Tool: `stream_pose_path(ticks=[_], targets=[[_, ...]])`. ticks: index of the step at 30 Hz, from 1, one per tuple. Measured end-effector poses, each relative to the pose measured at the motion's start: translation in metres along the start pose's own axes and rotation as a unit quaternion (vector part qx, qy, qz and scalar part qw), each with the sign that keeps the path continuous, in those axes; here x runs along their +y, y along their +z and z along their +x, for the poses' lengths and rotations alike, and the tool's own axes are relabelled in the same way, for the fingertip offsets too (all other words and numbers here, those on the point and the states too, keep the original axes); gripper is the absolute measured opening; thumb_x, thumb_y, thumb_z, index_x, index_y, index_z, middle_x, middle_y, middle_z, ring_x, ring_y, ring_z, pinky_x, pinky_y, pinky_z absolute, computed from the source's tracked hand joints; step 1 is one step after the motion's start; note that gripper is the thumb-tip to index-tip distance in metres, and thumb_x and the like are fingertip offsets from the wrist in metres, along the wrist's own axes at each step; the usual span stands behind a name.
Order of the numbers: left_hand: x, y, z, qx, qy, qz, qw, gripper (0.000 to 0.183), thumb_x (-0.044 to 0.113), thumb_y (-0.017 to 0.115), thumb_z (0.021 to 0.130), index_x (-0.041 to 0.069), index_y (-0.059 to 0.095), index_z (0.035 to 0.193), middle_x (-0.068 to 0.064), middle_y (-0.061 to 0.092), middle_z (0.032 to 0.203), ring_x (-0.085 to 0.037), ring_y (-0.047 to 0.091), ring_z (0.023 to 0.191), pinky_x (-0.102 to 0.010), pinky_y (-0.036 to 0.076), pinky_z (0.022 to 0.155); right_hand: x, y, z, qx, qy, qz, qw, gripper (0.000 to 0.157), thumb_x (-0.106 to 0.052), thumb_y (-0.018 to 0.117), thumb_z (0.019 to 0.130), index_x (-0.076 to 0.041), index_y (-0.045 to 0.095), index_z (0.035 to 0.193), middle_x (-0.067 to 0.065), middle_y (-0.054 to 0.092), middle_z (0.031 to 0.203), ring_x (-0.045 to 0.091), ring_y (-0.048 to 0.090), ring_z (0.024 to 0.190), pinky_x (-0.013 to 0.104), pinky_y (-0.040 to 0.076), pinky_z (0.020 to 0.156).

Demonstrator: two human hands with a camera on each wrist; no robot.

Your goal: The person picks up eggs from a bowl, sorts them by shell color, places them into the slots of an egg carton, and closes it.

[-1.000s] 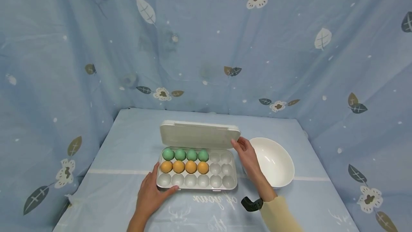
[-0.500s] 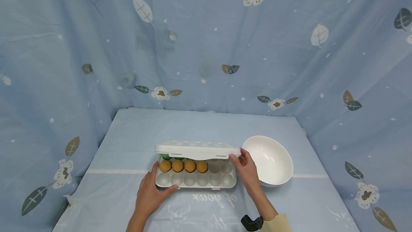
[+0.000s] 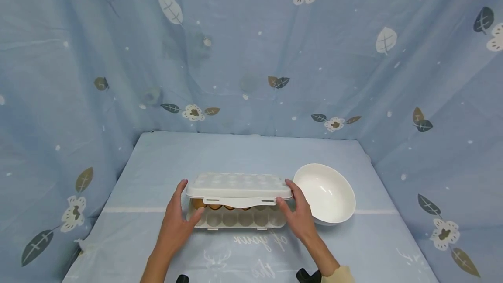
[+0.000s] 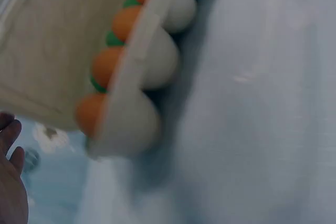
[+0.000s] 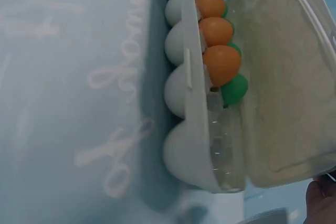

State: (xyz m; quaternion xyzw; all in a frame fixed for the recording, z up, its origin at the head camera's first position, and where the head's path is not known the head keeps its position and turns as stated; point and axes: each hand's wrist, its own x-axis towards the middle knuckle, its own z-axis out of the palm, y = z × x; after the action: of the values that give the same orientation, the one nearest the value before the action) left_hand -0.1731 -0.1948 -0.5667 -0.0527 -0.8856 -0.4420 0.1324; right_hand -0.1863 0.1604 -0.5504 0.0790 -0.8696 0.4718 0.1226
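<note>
A white plastic egg carton [image 3: 251, 219] lies in the middle of the table, its hinged lid [image 3: 239, 186] tilted partway down. My right hand [image 3: 300, 215] grips the lid's right front corner, thumb in front and fingers at the side. At the left end, my left hand [image 3: 177, 222] is spread, its thumb in front of the carton; contact with the lid cannot be told. Orange eggs [image 5: 221, 65] show under the lid, with green eggs [image 5: 234, 88] behind them in the right wrist view. The front row of cups holds nothing.
A white bowl [image 3: 326, 193] stands just right of the carton, close to my right hand. Pale blue printed cloth covers the table [image 3: 188, 152]. A patterned blue curtain [image 3: 243, 47] hangs behind and at both sides.
The lid has swung forward and down from upright, with my right hand on its corner, hiding the green eggs from the head view. My left hand has moved off the base, up beside the lid.
</note>
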Motion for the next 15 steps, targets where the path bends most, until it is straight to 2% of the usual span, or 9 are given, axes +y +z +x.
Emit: stream_pose_path(ticks=[3,5,7,11,15], targets=[[0.019,-0.005,0.013,-0.009,0.089,0.075,0.9932,0.087,0.042,0.076,0.093,0.018,0.03,0.163,-0.013,0.04,0.162,-0.04,0.036,0.149,-0.065,0.029,0.119,-0.006,-0.002,0.004,-0.015,-0.084,-0.09,0.992,0.063,-0.036,0.071,0.097,-0.015,0.049,0.153,0.007,0.046,0.16,0.032,0.04,0.149,0.058,0.04,0.116],[0.028,-0.005,0.019,-0.016,0.147,0.122,0.9815,0.081,0.046,0.076,0.092,0.012,0.041,0.157,-0.014,0.047,0.157,-0.037,0.042,0.146,-0.06,0.029,0.121,-0.011,-0.001,0.006,-0.033,-0.127,-0.138,0.982,0.065,-0.043,0.071,0.096,-0.016,0.051,0.151,0.007,0.046,0.159,0.033,0.039,0.15,0.059,0.039,0.117],[0.034,-0.003,0.023,-0.028,0.185,0.156,0.9698,0.077,0.048,0.075,0.092,0.008,0.049,0.152,-0.014,0.054,0.151,-0.034,0.048,0.142,-0.057,0.03,0.122,-0.014,0.0,0.006,-0.051,-0.153,-0.17,0.972,0.068,-0.049,0.071,0.095,-0.015,0.052,0.151,0.009,0.048,0.158,0.033,0.04,0.149,0.057,0.039,0.118],[0.038,0.007,0.021,-0.057,0.2,0.199,0.9575,0.073,0.053,0.074,0.091,0.007,0.057,0.145,-0.013,0.061,0.142,-0.034,0.056,0.135,-0.057,0.037,0.119,-0.017,0.008,0.002,-0.08,-0.165,-0.204,0.962,0.072,-0.055,0.07,0.094,-0.015,0.053,0.15,0.01,0.051,0.156,0.029,0.045,0.147,0.054,0.043,0.116],[0.036,0.02,0.011,-0.081,0.18,0.214,0.9567,0.073,0.055,0.075,0.089,0.007,0.059,0.143,-0.012,0.063,0.14,-0.033,0.057,0.133,-0.054,0.038,0.119,-0.015,0.022,-0.006,-0.106,-0.172,-0.22,0.954,0.073,-0.06,0.067,0.094,-0.015,0.054,0.15,0.006,0.053,0.155,0.027,0.047,0.146,0.052,0.049,0.111]])
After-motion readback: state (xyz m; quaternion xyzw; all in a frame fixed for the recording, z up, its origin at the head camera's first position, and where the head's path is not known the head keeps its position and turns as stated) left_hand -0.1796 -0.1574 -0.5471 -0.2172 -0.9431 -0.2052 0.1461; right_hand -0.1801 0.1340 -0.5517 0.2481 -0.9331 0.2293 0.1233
